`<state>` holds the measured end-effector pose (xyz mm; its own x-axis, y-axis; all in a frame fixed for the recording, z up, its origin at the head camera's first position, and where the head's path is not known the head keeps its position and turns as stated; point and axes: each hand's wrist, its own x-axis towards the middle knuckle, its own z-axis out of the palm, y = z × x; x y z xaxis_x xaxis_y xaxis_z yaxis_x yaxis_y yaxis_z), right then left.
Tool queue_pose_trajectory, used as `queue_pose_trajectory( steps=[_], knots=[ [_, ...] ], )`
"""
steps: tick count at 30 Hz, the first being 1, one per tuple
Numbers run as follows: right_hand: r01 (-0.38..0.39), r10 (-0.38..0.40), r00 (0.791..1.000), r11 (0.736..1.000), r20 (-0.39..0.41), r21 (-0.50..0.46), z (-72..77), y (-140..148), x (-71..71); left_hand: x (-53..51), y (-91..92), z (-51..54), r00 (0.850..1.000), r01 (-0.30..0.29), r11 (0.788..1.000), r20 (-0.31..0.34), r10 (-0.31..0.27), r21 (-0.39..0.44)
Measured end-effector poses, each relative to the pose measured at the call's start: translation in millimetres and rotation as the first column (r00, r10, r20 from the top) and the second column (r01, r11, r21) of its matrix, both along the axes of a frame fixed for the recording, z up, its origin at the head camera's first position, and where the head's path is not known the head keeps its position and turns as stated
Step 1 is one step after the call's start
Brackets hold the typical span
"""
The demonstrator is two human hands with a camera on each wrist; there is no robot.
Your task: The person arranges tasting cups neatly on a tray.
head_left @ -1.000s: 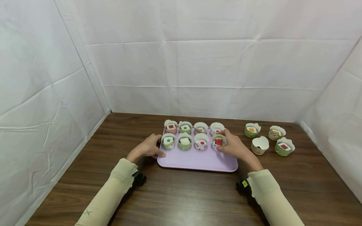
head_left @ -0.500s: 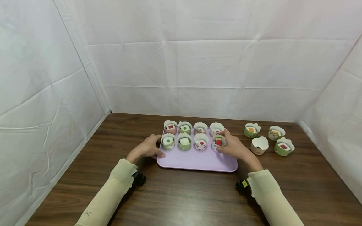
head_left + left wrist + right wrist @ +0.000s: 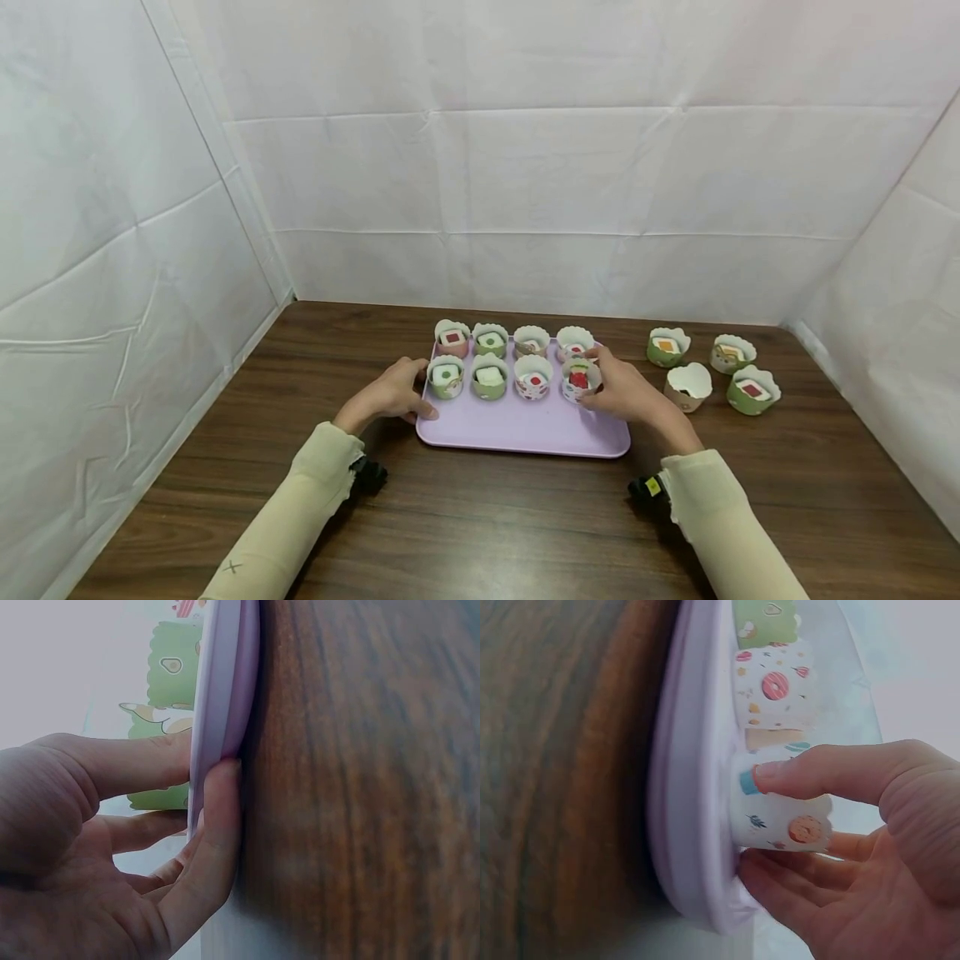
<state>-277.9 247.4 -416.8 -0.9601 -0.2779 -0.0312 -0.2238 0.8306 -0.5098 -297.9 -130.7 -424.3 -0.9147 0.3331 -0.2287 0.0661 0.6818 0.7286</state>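
My left hand (image 3: 392, 389) holds the left rim of a lilac tray (image 3: 517, 425). In the left wrist view, the thumb of that hand (image 3: 142, 832) lies over the rim, with a finger against its outer side. Two rows of paper baking cups stand on the tray, with small white pieces in most. My right hand (image 3: 621, 388) is around the front row's rightmost baking cup (image 3: 579, 385), which has a red piece inside. The right wrist view shows its thumb against this patterned cup (image 3: 787, 821), the other fingers (image 3: 772, 881) at the far side.
Several more baking cups stand right of the tray: a green one with an orange-topped piece (image 3: 665, 350), a patterned one (image 3: 729, 357), a beige one (image 3: 686, 389) and another green one (image 3: 750, 395). Brown wooden table (image 3: 480, 525); white sheets enclose the back and sides.
My right hand has shifted slightly to the right, and its thumb sits a little farther right on the cup. The left hand, tray and cups stay in place.
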Motion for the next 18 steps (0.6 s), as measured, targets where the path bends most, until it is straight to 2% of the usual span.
queue_pose_trajectory(
  steps=[10,18],
  knots=[
    [-0.029,0.025,0.997,0.998,-0.07,-0.049,23.1,12,9.3,1.0,-1.5,0.5,1.0,-0.003,1.0,-0.001,0.003,-0.003],
    [-0.021,0.005,0.99,0.994,-0.142,-0.109,58.3,49,27.4,0.6,-1.2,-0.1,1.0,-0.004,1.0,0.001,0.004,-0.004]
  ],
)
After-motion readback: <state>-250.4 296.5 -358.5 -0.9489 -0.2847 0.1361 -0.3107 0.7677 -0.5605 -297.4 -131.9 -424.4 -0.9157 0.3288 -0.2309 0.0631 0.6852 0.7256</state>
